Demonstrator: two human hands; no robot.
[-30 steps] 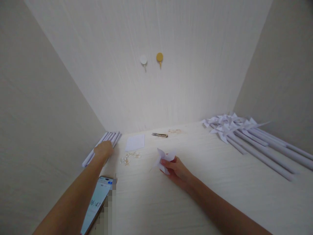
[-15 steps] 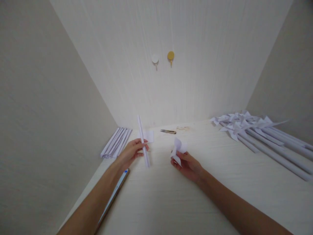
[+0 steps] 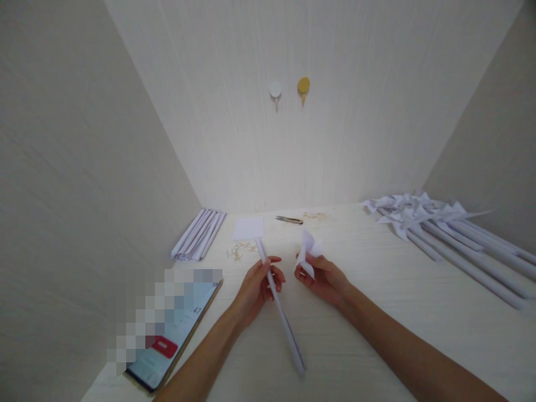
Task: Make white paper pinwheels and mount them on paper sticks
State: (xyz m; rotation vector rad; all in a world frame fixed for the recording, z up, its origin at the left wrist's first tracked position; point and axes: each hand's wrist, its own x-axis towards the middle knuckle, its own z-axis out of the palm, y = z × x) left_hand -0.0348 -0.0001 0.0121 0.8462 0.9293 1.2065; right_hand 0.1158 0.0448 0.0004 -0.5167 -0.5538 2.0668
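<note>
My left hand point(image 3: 256, 289) grips a rolled paper stick point(image 3: 280, 307) near its upper third; the stick slants from beside the small paper square point(image 3: 249, 228) down toward me, over the pale table point(image 3: 377, 324). My right hand point(image 3: 324, 279) pinches a folded paper pinwheel head point(image 3: 307, 252), held just right of the stick's top without touching it. A bundle of rolled sticks point(image 3: 197, 235) lies at the far left against the wall. Small snips point(image 3: 288, 220) rest near the back wall. Finished pinwheels point(image 3: 439, 229) lie at the right. A phone point(image 3: 176, 340) lies by my left forearm.
</note>
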